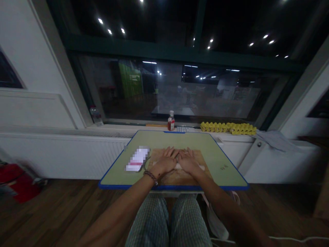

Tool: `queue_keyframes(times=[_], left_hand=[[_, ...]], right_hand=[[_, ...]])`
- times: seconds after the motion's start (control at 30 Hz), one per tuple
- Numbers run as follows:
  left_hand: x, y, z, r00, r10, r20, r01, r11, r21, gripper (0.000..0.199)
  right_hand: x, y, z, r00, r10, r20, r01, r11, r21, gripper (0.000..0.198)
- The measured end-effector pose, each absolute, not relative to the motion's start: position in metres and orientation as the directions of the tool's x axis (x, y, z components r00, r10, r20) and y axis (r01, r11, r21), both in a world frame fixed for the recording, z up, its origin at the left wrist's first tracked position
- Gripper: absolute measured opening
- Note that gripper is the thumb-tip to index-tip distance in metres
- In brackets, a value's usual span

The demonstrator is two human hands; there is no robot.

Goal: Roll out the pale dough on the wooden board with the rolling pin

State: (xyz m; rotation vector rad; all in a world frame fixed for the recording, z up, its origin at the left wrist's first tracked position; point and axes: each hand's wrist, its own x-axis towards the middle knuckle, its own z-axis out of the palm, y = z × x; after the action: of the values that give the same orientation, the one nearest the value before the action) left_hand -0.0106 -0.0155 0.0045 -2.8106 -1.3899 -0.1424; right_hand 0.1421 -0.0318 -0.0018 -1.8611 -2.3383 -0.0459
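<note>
A wooden board (169, 178) lies on a small pale-green table (228, 175) with a blue rim. Across it runs a pale, long roll-shaped piece (202, 167), mostly covered by my hands; I cannot make out its kind. My left hand (166, 161) rests on this piece, fingers stretched forward, a beaded bracelet at the wrist. Beside it, nearly touching, my right hand (188, 160) presses on the same piece with its fingers extended too. Neither hand is wrapped around anything. Left of the board is a phone (138, 160) with a blurred, lit screen.
On the window sill stand a small bottle with red-brown liquid (171, 121), yellow egg trays (228, 128) and a clear plastic bottle (96, 116). A grey cloth (273, 139) hangs at the right. A red container (19, 181) sits on the floor at the left.
</note>
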Motion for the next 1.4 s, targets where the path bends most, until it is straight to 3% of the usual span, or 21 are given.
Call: queue_keyframes(times=[0.27,0.43,0.67,0.93,1.0,1.3,1.4], left_hand=[[-0.014,-0.017,0.0,0.61,0.782,0.128,0.785,-0.618,0.031,0.053],[-0.008,0.0,0.004,0.524,0.848,0.08,0.837,-0.53,0.134,0.053],[-0.001,0.019,0.018,0.262,0.903,0.341,0.918,-0.342,0.199,0.042],[-0.005,0.035,0.02,0.159,0.946,0.282,0.942,-0.231,0.242,0.035],[-0.006,0.037,0.019,0.143,0.962,0.233,0.949,-0.201,0.244,0.035],[-0.005,0.03,0.022,0.157,0.965,0.21,0.959,-0.2,0.201,0.034],[-0.006,0.029,0.023,0.149,0.97,0.191,0.962,-0.187,0.197,0.035]], right_hand=[[0.144,-0.024,-0.01,-0.239,0.96,0.143,0.965,0.252,-0.077,0.046],[0.144,0.0,-0.008,-0.217,0.963,0.159,0.967,0.234,-0.097,0.041],[0.148,0.044,0.005,-0.022,0.956,0.291,0.945,0.115,-0.305,0.039],[0.16,0.06,0.001,0.005,0.969,0.246,0.922,0.091,-0.376,0.027],[0.16,0.057,0.003,0.005,0.968,0.251,0.916,0.096,-0.389,0.034],[0.152,0.034,0.014,-0.028,0.934,0.356,0.882,0.191,-0.431,0.028],[0.147,0.016,0.013,-0.219,0.856,0.468,0.872,0.387,-0.299,0.032]])
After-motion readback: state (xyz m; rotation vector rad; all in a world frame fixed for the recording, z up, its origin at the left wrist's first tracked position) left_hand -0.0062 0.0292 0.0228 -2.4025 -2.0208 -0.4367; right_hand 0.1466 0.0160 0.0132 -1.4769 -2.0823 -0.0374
